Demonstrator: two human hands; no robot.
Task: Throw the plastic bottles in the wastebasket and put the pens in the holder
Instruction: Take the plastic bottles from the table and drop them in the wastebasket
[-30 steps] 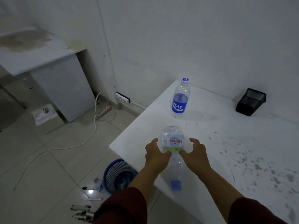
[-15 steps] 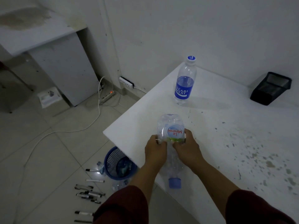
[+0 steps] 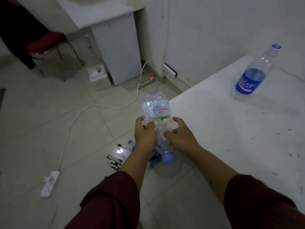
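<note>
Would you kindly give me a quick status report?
Left hand and right hand grip crushed bottle. Held above wastebasket. Second bottle on table.

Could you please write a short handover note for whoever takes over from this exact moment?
Left hand and right hand both grip the crumpled Le Minerale bottle, cap toward you, held off the table's corner above the floor.
Wastebasket: mostly hidden beneath the hands.
Blue-labelled bottle stands on the table.
Pens lie on the floor.
Left: drop this bottle, bin the other, collect pens; holder not in view.
</note>
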